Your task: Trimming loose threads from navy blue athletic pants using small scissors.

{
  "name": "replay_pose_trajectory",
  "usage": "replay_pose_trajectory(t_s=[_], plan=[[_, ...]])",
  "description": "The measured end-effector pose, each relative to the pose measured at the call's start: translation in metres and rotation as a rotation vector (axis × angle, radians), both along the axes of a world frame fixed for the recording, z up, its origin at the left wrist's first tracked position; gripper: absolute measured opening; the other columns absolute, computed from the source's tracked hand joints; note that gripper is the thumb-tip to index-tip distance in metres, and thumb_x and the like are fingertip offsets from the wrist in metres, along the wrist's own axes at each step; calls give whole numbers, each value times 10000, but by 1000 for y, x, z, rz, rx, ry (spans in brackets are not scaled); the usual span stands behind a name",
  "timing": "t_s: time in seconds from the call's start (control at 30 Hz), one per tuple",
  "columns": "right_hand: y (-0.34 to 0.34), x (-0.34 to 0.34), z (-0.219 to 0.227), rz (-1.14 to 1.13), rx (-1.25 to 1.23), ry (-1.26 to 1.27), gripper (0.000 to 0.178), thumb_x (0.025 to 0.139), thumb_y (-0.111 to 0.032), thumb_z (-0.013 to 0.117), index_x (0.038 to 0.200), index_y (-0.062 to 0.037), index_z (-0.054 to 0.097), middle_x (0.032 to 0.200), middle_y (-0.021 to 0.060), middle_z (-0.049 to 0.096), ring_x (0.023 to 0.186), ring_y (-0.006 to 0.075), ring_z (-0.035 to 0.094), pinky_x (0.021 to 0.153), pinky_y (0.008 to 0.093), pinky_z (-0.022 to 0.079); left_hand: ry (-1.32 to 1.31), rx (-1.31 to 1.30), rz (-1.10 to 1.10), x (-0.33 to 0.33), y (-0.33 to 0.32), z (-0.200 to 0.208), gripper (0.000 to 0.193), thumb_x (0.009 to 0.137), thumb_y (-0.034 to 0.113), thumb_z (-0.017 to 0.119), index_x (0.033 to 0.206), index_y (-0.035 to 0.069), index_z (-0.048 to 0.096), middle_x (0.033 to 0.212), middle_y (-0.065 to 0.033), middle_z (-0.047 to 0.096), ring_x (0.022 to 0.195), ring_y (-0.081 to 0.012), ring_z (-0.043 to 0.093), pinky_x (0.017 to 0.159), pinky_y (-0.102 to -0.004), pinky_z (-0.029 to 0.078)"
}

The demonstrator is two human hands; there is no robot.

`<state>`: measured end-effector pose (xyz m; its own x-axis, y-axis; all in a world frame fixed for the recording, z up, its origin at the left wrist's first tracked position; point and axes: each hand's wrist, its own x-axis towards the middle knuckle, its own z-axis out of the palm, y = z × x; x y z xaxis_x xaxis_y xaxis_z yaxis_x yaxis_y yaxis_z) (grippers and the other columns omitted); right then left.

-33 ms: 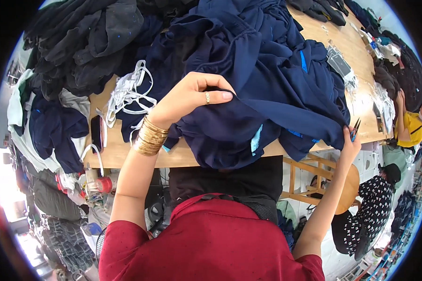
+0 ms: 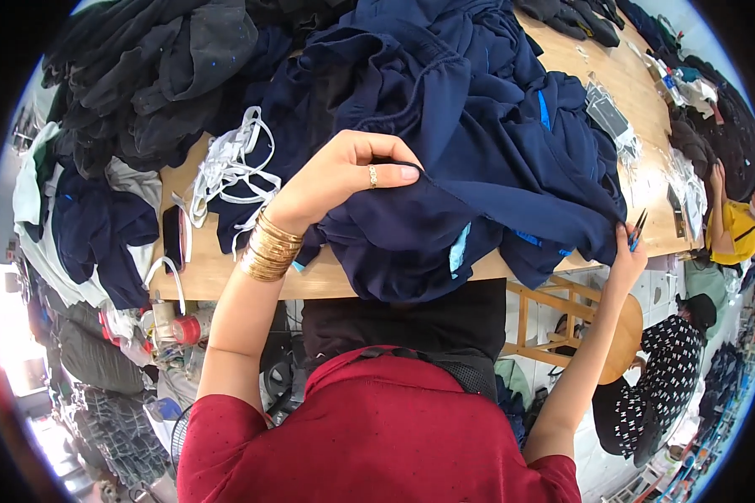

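A navy garment (image 2: 512, 204) is drawn out between my hands over the near edge of the table. My left hand (image 2: 352, 172), with a ring and gold bangles at the wrist, pinches its edge between thumb and fingers. At the right, my right hand (image 2: 627, 256) grips the garment's other end. Small pointed thread snips (image 2: 638, 229) with a blue part stick up from that same hand. The stretch between the hands hangs as a taut band. Light blue pieces (image 2: 458, 251) show on the cloth below it.
More navy clothes (image 2: 486, 50) heap behind, with black clothes (image 2: 155, 75) at the far left. White cords (image 2: 235, 163) and a phone (image 2: 174, 239) lie left on the table (image 2: 335, 287). Tags (image 2: 608, 113) lie right. A wooden stool (image 2: 621, 335) and a person (image 2: 671, 360) are at the right.
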<state>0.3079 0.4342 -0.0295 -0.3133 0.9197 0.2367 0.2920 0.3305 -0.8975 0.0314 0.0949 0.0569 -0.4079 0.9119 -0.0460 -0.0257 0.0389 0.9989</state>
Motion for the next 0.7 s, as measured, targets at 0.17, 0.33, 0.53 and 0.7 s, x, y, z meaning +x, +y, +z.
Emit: replay_pose_trajectory(t_s=[0.17,0.33,0.53,0.7], plan=[[-46,-40,41,-129,430,-261,237,860,-200,626,1016,-22,614,1010,82,607,913,176,564,836,298,421,-174,0,58,15,1,1,150,834,156,635,826,8,659,769,41,600,768,-29,518,762,-190,395],[-163,-75,74,376,281,89,330,775,-226,705,1047,-72,601,946,80,598,797,173,539,745,292,417,-224,20,114,30,7,-2,147,836,157,633,816,13,651,767,39,599,765,-35,517,763,-191,392],[-203,-83,80,527,405,-104,267,699,-214,755,868,-54,625,726,41,599,567,180,468,562,280,364,-245,132,253,45,12,-9,145,849,148,623,818,7,640,774,40,589,742,-16,497,706,-178,382],[-206,-85,82,524,519,-158,275,737,-235,732,874,-29,613,754,47,614,565,190,499,542,292,384,-220,175,318,58,14,-10,137,851,120,624,830,-15,637,776,26,591,738,-21,496,691,-174,386]])
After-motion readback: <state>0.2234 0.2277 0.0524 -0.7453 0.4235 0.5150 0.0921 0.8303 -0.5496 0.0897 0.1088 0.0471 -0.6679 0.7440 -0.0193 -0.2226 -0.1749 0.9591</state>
